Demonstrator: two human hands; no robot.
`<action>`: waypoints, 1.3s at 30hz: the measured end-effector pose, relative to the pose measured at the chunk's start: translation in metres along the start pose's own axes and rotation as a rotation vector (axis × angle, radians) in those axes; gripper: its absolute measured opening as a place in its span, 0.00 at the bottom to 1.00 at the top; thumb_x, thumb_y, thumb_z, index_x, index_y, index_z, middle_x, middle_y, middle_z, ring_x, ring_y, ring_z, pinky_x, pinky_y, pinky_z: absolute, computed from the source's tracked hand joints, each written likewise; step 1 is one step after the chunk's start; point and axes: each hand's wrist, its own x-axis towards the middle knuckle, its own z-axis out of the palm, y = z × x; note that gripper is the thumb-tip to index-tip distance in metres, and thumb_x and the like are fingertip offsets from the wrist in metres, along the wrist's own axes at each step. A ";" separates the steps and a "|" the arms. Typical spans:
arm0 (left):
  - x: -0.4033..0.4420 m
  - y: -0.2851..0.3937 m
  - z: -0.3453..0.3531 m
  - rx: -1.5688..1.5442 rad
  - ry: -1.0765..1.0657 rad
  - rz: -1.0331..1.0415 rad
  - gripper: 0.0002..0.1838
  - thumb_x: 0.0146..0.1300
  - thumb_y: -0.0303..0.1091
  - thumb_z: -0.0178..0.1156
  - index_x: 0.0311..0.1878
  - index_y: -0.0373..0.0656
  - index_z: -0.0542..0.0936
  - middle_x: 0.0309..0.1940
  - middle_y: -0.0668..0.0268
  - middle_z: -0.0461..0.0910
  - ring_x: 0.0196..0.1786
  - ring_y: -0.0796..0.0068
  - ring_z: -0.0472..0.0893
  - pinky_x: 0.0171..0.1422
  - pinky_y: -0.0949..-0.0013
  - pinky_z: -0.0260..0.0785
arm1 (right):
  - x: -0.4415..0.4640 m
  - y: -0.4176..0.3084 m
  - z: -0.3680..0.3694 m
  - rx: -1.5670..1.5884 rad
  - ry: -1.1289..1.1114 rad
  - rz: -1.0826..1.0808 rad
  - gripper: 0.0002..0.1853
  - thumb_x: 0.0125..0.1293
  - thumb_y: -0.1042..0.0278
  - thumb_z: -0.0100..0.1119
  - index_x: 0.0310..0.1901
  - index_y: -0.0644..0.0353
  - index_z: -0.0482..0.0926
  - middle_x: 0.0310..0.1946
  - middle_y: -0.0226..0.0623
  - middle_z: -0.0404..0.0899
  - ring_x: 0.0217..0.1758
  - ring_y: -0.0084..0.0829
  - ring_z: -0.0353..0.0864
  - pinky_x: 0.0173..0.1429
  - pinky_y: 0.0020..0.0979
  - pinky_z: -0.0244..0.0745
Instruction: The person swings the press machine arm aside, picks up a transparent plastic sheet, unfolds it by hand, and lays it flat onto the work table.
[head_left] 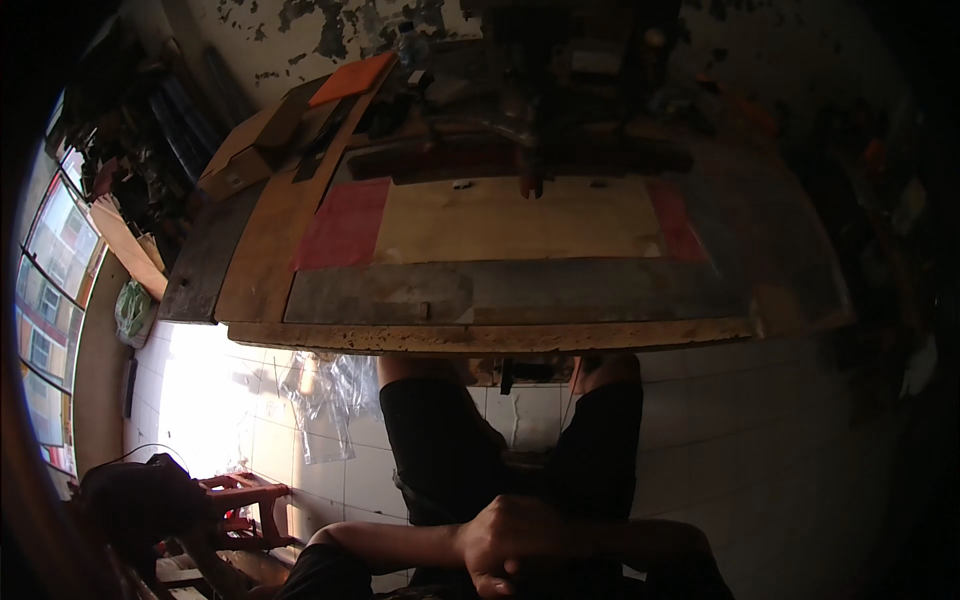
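My left hand [492, 538] rests in my lap, its fingers curled, pressed together with my right hand [548, 528]. The right hand lies in deep shadow and its fingers are mostly hidden. No object shows between the two hands. In front of my knees stands a worktable [560, 292] with a worn wooden front edge. On it lies a tan sheet [520, 222] with a red panel [342, 225] at the left and another red panel [677, 220] at the right. A dark machine part [530, 160] with a reddish tip hangs over the sheet's back edge.
A cardboard box [250, 145] and an orange flat piece [352, 78] lie at the table's back left. Clear plastic bags [328, 405] are on the tiled floor. A red stool [255, 500] stands lower left, by a dark rounded shape [140, 500] I cannot identify.
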 end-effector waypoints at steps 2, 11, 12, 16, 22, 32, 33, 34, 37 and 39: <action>-0.006 -0.012 0.001 -0.100 0.095 0.013 0.38 0.73 0.58 0.42 0.55 0.25 0.81 0.49 0.37 0.84 0.58 0.38 0.83 0.63 0.45 0.76 | 0.000 0.000 -0.006 -0.057 0.025 -0.014 0.07 0.74 0.65 0.58 0.45 0.58 0.81 0.41 0.39 0.81 0.48 0.39 0.83 0.54 0.40 0.78; 0.119 -0.025 -0.107 -0.058 0.080 -0.231 0.38 0.74 0.63 0.44 0.56 0.33 0.82 0.52 0.48 0.86 0.60 0.50 0.84 0.67 0.56 0.73 | 0.037 0.008 -0.077 -1.043 0.340 -0.294 0.08 0.73 0.69 0.58 0.50 0.56 0.81 0.46 0.38 0.80 0.52 0.39 0.82 0.56 0.39 0.79; 0.122 -0.039 -0.115 -0.028 0.104 -0.265 0.36 0.75 0.61 0.44 0.56 0.34 0.83 0.52 0.48 0.86 0.63 0.51 0.82 0.68 0.57 0.72 | 0.045 0.016 -0.093 -1.201 0.403 -0.318 0.08 0.73 0.69 0.58 0.51 0.56 0.81 0.46 0.38 0.80 0.53 0.39 0.82 0.56 0.39 0.79; 0.143 -0.073 -0.134 0.147 0.202 -0.350 0.30 0.76 0.51 0.47 0.47 0.29 0.84 0.45 0.49 0.87 0.50 0.56 0.86 0.61 0.61 0.74 | 0.060 0.045 -0.139 -0.525 0.286 0.189 0.09 0.72 0.70 0.59 0.50 0.57 0.80 0.48 0.40 0.80 0.52 0.42 0.81 0.56 0.41 0.79; 0.134 -0.080 -0.132 -0.041 0.320 -0.493 0.27 0.77 0.48 0.49 0.44 0.30 0.85 0.41 0.55 0.87 0.47 0.64 0.85 0.55 0.65 0.75 | 0.069 0.041 -0.121 -0.706 0.492 0.009 0.09 0.72 0.71 0.55 0.50 0.61 0.80 0.46 0.46 0.80 0.49 0.48 0.81 0.52 0.45 0.79; 0.134 -0.070 -0.136 -0.260 0.306 -0.607 0.35 0.75 0.62 0.44 0.52 0.34 0.83 0.37 0.60 0.85 0.29 0.74 0.83 0.30 0.73 0.76 | 0.066 0.047 -0.129 -0.253 0.371 0.312 0.26 0.86 0.55 0.32 0.40 0.56 0.82 0.26 0.35 0.78 0.31 0.30 0.82 0.37 0.34 0.77; 0.134 -0.070 -0.137 -0.253 0.286 -0.591 0.36 0.74 0.61 0.43 0.53 0.34 0.82 0.38 0.59 0.85 0.30 0.74 0.83 0.31 0.73 0.76 | 0.065 0.050 -0.129 -0.236 0.405 0.315 0.28 0.86 0.53 0.30 0.40 0.56 0.82 0.25 0.35 0.78 0.31 0.30 0.82 0.36 0.33 0.77; 0.134 -0.071 -0.137 -0.254 0.285 -0.592 0.36 0.74 0.61 0.43 0.53 0.34 0.82 0.38 0.59 0.85 0.30 0.74 0.83 0.31 0.73 0.76 | 0.064 0.053 -0.129 -0.219 0.439 0.319 0.30 0.87 0.51 0.29 0.39 0.57 0.83 0.23 0.34 0.78 0.31 0.29 0.82 0.36 0.32 0.77; 0.134 -0.072 -0.136 -0.245 0.275 -0.565 0.34 0.72 0.58 0.43 0.54 0.34 0.81 0.39 0.58 0.84 0.30 0.73 0.83 0.30 0.73 0.76 | 0.064 0.053 -0.131 -0.116 0.465 0.251 0.37 0.86 0.43 0.25 0.37 0.58 0.84 0.24 0.33 0.79 0.30 0.27 0.82 0.36 0.31 0.77; 0.136 -0.070 -0.136 -0.233 0.263 -0.569 0.32 0.71 0.55 0.43 0.55 0.33 0.81 0.40 0.58 0.84 0.30 0.73 0.83 0.31 0.73 0.76 | 0.063 0.054 -0.131 -0.046 0.460 0.342 0.40 0.85 0.39 0.23 0.37 0.58 0.84 0.26 0.33 0.81 0.30 0.26 0.82 0.36 0.30 0.78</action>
